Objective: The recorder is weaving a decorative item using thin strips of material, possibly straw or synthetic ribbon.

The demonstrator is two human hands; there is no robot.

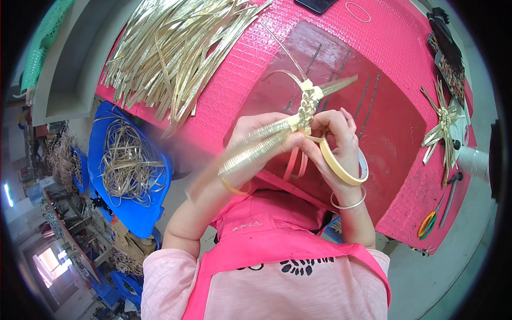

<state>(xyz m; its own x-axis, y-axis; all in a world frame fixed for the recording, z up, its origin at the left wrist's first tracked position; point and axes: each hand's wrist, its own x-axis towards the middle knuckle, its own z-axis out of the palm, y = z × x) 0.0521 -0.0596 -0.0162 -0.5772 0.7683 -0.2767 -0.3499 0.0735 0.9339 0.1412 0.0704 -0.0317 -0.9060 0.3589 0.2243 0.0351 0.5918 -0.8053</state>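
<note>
A braided piece of gold strips (308, 105) is held up over the dark red mat. Pale tape is wrapped at its upper and lower ends, and loose strips fan out from both; those on the left are blurred by motion. My left hand (261, 124) is closed round the lower end, partly hidden behind the strips. My right hand (337, 136) is closed at the same end, its thumb and fingers pinching by the tape. A roll of pale yellow masking tape (337, 166) hangs at my right hand, a short length leading from it toward the braid.
A pile of gold strips (181, 48) lies at the far left of the pink table (234, 80). Left below stands a blue bin (154, 213) with tangled strips. On the right are another gold strip bundle (444, 120), scissors (428, 223) and a rod (452, 197). A phone (317, 4) lies at the back.
</note>
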